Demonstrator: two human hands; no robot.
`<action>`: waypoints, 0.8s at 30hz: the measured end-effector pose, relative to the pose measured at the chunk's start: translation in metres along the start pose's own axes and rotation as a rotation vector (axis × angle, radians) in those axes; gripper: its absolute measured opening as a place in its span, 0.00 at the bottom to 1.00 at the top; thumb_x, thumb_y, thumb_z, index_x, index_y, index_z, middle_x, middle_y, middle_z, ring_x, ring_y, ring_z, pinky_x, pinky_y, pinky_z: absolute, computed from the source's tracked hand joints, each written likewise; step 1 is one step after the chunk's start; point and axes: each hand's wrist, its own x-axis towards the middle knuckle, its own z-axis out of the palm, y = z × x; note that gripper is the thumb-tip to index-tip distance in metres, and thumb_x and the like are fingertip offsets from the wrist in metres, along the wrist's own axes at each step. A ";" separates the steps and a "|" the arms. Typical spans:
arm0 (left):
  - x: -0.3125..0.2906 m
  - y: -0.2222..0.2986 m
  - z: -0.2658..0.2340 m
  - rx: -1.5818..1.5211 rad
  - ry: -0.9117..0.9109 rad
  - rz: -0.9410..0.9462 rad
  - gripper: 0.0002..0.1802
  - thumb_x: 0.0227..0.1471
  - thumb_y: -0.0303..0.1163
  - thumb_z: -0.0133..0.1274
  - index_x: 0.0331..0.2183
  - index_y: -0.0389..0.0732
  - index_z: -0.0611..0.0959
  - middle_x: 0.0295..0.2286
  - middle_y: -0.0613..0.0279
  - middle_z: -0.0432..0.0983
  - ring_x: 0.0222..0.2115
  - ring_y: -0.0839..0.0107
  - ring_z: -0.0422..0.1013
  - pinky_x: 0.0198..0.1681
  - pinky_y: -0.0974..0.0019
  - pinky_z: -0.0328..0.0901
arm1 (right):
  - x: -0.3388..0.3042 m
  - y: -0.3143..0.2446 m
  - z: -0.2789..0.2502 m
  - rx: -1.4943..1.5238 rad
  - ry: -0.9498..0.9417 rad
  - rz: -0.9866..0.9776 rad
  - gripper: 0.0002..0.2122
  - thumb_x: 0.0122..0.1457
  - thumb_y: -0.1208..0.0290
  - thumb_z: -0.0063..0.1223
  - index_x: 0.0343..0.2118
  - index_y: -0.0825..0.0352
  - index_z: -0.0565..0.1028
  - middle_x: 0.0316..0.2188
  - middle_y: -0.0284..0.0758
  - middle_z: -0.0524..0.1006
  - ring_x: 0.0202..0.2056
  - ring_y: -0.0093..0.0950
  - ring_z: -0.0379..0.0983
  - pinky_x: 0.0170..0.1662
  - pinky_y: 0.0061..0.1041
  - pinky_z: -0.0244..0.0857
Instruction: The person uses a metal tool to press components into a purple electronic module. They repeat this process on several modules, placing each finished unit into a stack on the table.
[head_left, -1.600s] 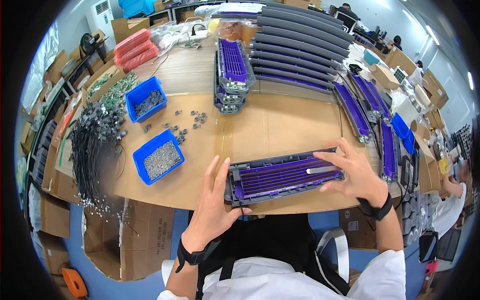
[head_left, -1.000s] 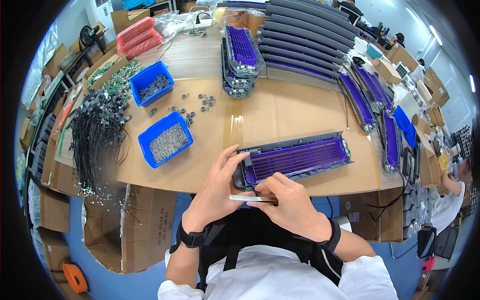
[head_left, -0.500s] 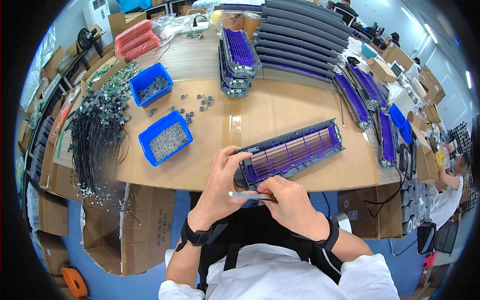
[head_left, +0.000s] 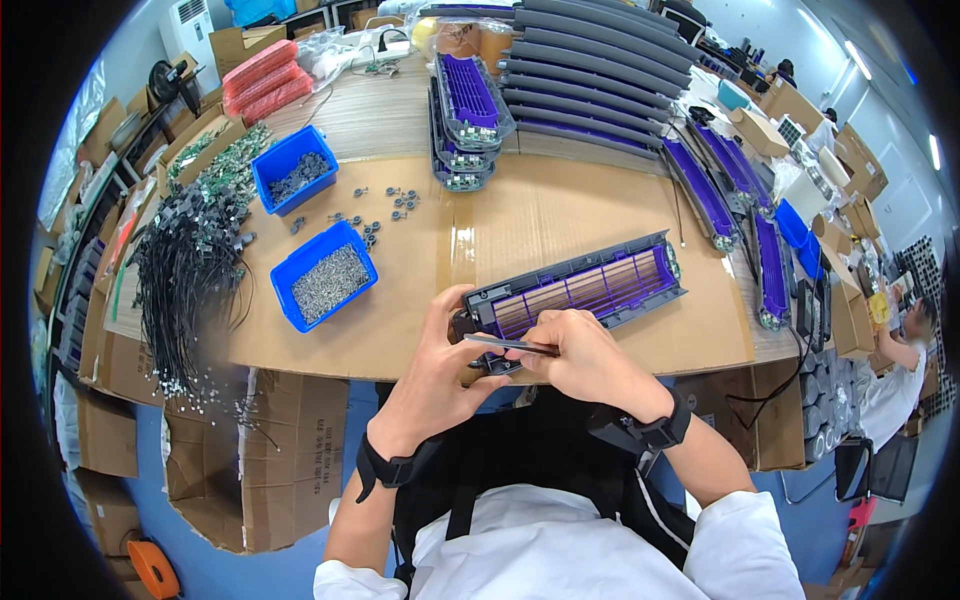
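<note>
A long dark grey housing with a purple slatted insert (head_left: 585,292) lies slanted on the cardboard-covered table in front of me. My left hand (head_left: 432,375) grips its near left end, fingers along the far side and thumb at the near edge. Between the thumb and fingers of my right hand (head_left: 590,360) is a slim metal tool, seemingly tweezers (head_left: 490,342), held over that same end. What the tool's tip touches cannot be made out. Left of the housing sit a blue bin of small screws (head_left: 330,285) and a blue bin of dark small parts (head_left: 298,178).
Loose round dark parts (head_left: 397,203) lie beside the bins. A bundle of black cables (head_left: 185,290) hangs over the left edge. Behind stand stacked purple-grey units (head_left: 467,120) and a pile of grey panels (head_left: 600,80). More purple units (head_left: 700,195) lie right; a person (head_left: 895,370) sits beyond.
My right hand has shifted up and slightly right, drawing the tool from below the housing's left end to over it. The left hand keeps its place on that end.
</note>
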 end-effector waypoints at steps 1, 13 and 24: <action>-0.001 -0.003 0.001 0.010 -0.001 0.008 0.23 0.32 0.21 0.71 0.37 0.42 0.85 0.56 0.49 0.55 0.56 0.48 0.62 0.57 0.50 0.62 | 0.001 0.001 0.001 0.004 0.006 -0.006 0.05 0.50 0.74 0.57 0.26 0.70 0.79 0.24 0.47 0.74 0.30 0.46 0.73 0.33 0.41 0.64; -0.001 -0.004 -0.005 0.056 -0.035 0.060 0.18 0.34 0.21 0.70 0.33 0.42 0.86 0.57 0.48 0.54 0.59 0.46 0.58 0.60 0.48 0.60 | 0.003 -0.002 -0.016 -0.322 -0.049 -0.385 0.04 0.49 0.76 0.57 0.28 0.68 0.80 0.29 0.43 0.75 0.28 0.44 0.75 0.32 0.38 0.69; 0.003 -0.002 -0.009 0.069 -0.118 0.023 0.14 0.37 0.23 0.69 0.32 0.39 0.84 0.56 0.46 0.52 0.57 0.45 0.61 0.57 0.50 0.65 | 0.010 0.004 -0.015 -0.574 -0.118 -0.647 0.05 0.48 0.74 0.57 0.28 0.67 0.80 0.33 0.40 0.69 0.21 0.33 0.75 0.26 0.33 0.69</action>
